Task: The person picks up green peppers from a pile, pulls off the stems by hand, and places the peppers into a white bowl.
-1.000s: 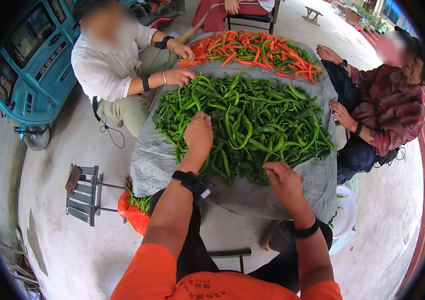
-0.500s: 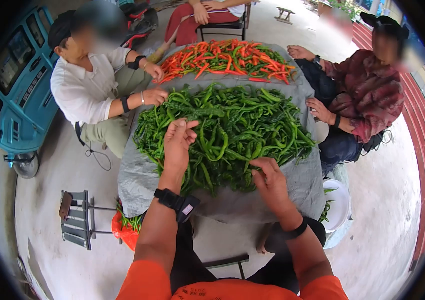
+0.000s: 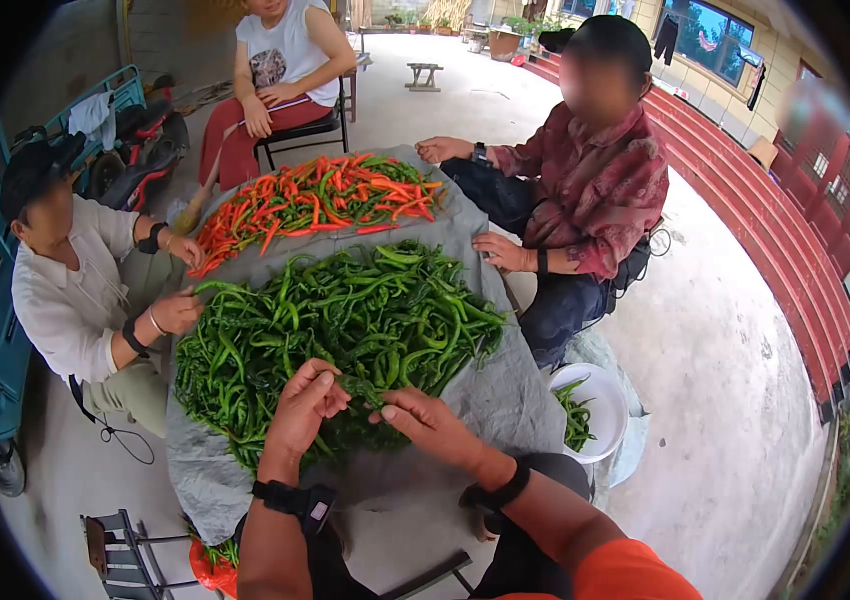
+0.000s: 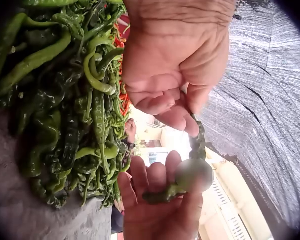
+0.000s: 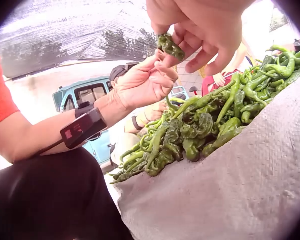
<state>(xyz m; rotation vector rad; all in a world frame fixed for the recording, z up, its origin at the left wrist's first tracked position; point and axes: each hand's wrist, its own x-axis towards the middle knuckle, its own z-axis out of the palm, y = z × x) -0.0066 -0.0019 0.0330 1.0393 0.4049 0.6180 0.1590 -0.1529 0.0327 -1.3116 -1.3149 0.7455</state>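
A dark green, wrinkled chili pepper (image 3: 360, 391) stretches between the two hands, just over the near part of a heap of green chili peppers (image 3: 275, 320). My left hand (image 3: 303, 408) pinches one end of it between thumb and fingers, as the left wrist view shows at the pepper's upper end (image 4: 198, 142). The right hand (image 3: 432, 425) holds the other end, its thumb against the pepper and the palm turned up in the left wrist view. From the right wrist, the pepper (image 5: 170, 47) shows between the fingertips of both hands, above the heap.
Red and green chilies (image 3: 315, 200) lie in a second pile at the table's far side, on a grey cloth (image 3: 505, 380). A white basin (image 3: 605, 412) with some green chilies stands at right. People sit left, right and behind; a red bag (image 3: 213, 570) is at lower left.
My hands have come together from apart over the heap and now both hold one green chili pepper. The head view has swung right and up, bringing steps and a building into sight.
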